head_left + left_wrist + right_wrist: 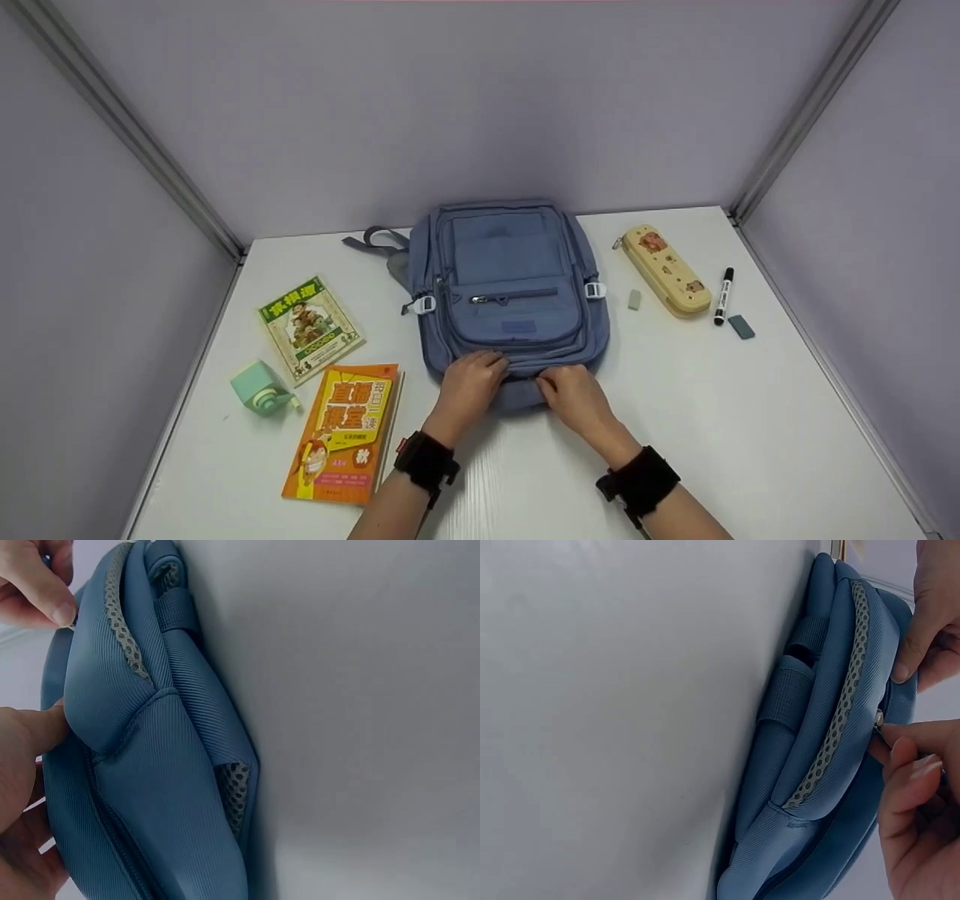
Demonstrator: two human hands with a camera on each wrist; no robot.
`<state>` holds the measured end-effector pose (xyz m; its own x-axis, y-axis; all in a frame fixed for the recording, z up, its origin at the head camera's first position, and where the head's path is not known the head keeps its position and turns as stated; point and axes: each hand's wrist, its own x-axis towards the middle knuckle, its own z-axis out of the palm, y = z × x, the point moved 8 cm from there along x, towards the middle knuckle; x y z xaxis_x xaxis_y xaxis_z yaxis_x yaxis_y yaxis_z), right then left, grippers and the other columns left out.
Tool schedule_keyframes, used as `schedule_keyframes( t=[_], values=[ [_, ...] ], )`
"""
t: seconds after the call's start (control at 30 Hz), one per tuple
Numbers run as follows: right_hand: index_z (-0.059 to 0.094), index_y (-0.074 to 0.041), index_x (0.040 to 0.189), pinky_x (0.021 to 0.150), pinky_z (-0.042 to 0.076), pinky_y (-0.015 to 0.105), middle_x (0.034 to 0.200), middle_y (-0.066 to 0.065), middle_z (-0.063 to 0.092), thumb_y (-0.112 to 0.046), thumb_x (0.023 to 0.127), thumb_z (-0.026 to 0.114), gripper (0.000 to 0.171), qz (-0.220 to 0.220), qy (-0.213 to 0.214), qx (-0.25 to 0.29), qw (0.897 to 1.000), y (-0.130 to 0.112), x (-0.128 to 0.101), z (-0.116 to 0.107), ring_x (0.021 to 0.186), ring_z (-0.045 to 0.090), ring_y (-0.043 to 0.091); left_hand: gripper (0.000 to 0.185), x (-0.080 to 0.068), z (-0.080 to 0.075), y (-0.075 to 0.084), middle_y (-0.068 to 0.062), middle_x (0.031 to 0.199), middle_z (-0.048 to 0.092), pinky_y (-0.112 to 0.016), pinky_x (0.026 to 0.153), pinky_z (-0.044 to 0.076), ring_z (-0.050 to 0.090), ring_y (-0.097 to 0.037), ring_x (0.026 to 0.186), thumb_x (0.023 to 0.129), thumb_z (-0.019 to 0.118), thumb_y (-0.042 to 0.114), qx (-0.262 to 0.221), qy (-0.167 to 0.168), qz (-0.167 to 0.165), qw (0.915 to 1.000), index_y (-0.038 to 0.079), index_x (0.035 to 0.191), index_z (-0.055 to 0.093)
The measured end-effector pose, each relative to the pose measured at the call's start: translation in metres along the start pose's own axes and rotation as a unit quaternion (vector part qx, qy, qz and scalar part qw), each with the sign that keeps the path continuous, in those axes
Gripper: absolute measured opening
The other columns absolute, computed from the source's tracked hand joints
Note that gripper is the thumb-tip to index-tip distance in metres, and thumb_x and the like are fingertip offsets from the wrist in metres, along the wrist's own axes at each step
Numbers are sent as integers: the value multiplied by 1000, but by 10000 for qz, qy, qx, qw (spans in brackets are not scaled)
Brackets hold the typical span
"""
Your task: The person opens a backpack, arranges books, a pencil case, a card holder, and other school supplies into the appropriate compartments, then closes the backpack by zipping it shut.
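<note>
A blue backpack [510, 289] lies flat in the middle of the white table [750, 435], front pockets up, with both hands at its near end. My left hand [489, 369] grips that end, fingers curled over the top and thumb [41, 727] pressed into the fabric. My right hand [549, 384] pinches the edge beside it. In the right wrist view its fingertips [900, 750] close at a small metal zipper pull [878, 718] on the backpack [817, 765]. The left wrist view shows the backpack [157, 765] from its padded side, with mesh trim.
Left of the bag lie a green book [309, 328], an orange book [345, 431] and a mint tape dispenser [259, 388]. To the right are a yellow pencil case [666, 270], a black marker [724, 295] and two erasers [634, 299]. Grey partition walls enclose three sides.
</note>
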<state>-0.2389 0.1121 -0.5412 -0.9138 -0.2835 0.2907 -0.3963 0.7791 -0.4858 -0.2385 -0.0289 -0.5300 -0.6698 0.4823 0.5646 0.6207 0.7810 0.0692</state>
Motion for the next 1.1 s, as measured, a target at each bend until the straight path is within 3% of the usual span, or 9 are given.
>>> schedule_keyframes(
  t=[0.33, 0.5, 0.87, 1.1],
  values=[
    [77, -11, 78, 62, 55, 32, 77, -2, 71, -9, 85, 76, 7, -329, 63, 180, 9993, -1, -2, -1, 71, 68, 13, 4, -4, -5, -2, 2, 83, 71, -32, 57, 54, 68, -17, 68, 83, 75, 14, 234, 431, 163, 9987, 14, 86, 76],
    [77, -11, 79, 63, 55, 33, 78, -2, 72, -8, 84, 77, 6, -388, 205, 219, 9988, 1, -4, -3, 72, 68, 14, 5, -4, -5, -1, 2, 81, 71, -33, 53, 53, 67, -17, 66, 83, 71, 11, 261, 508, 190, 9982, 13, 84, 76],
    [78, -10, 81, 63, 55, 32, 79, 0, 73, -5, 85, 76, 7, -65, 517, 260, 9983, 19, -17, -11, 70, 68, 14, 5, -8, -10, -1, 1, 77, 70, -33, 46, 50, 65, -17, 62, 83, 73, 9, 245, 607, 147, 9977, 13, 81, 75],
    [77, -9, 79, 62, 55, 34, 77, -1, 72, -3, 83, 77, 8, 89, 758, 194, 9969, 40, -19, -25, 68, 68, 16, 7, -6, -11, 0, 1, 82, 71, -34, 47, 51, 68, -18, 66, 83, 73, 9, 226, 456, 250, 9984, 13, 88, 77]
  ],
)
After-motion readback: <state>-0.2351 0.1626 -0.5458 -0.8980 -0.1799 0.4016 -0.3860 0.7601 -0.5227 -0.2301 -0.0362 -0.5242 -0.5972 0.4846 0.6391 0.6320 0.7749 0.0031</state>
